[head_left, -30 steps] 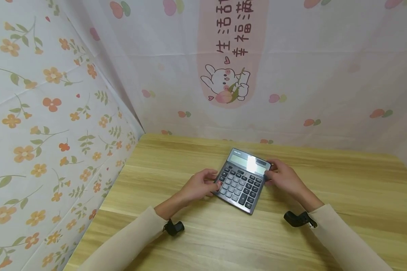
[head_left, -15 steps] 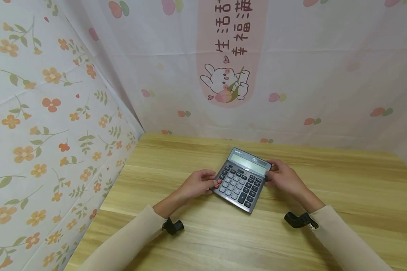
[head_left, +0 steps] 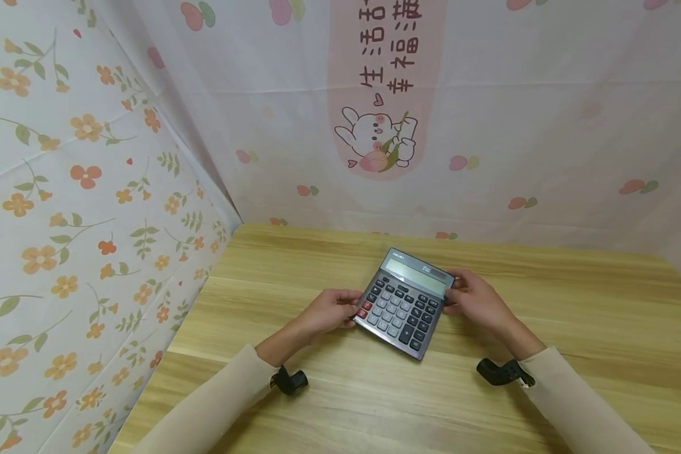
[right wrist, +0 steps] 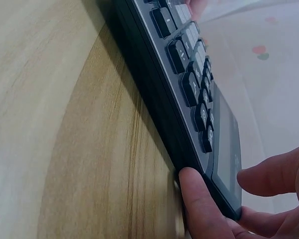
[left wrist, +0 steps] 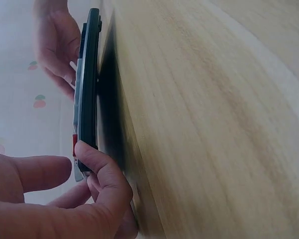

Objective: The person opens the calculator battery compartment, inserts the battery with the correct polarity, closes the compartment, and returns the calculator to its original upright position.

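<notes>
A grey desktop calculator (head_left: 403, 302) lies tilted clockwise at mid-table, its display toward the wall and its keys facing up. My left hand (head_left: 331, 311) holds its lower left edge beside the two red keys. In the left wrist view, fingertips (left wrist: 84, 152) curl at the calculator's side (left wrist: 89, 79), and a dark shadow lies between it and the wood. My right hand (head_left: 473, 295) grips the upper right edge by the display. The right wrist view shows that thumb (right wrist: 269, 177) over the display (right wrist: 226, 144) and a finger (right wrist: 197, 194) against the side.
The wooden table (head_left: 295, 403) runs back to a patterned cloth wall (head_left: 272, 139). A floral cloth (head_left: 102, 252) hangs on the left. Black wrist cameras (head_left: 291, 381) sit at both cuffs.
My left thumb has slid left off the red keys to the calculator's edge, uncovering them. The bright glare on the display has gone. My right hand stays nearly still.
</notes>
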Available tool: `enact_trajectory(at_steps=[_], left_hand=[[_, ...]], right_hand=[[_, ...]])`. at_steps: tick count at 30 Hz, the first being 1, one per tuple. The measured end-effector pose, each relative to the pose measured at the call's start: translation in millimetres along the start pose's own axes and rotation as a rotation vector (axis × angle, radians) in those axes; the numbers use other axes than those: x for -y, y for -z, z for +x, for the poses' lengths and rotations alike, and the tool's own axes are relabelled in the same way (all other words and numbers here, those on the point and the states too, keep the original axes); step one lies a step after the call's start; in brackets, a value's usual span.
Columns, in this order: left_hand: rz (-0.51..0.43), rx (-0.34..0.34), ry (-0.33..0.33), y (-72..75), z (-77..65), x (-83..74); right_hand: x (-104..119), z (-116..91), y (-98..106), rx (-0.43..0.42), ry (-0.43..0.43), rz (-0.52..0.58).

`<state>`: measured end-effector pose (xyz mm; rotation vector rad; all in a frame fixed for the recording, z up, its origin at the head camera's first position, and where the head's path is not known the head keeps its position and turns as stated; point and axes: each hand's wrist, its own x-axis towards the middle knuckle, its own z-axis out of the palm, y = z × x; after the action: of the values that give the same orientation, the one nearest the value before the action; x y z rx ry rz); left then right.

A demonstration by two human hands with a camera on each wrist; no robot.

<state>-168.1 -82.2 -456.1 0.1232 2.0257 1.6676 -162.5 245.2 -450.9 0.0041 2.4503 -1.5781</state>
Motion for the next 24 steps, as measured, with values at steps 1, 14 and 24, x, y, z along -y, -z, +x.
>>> enact_trajectory(at_steps=[1,14,24], left_hand=[[0.002,0.000,0.001,-0.1,-0.2,0.1],[0.100,0.012,-0.065,-3.8,-3.8,1.7],[0.188,-0.031,-0.114,-11.5,-7.3,4.0]], right_hand=[[0,0,0,0.002,-0.001,0.002],[-4,-4,-6,0.001,0.026,0.014],[-3,-8,-12,-0.016,0.038,-0.024]])
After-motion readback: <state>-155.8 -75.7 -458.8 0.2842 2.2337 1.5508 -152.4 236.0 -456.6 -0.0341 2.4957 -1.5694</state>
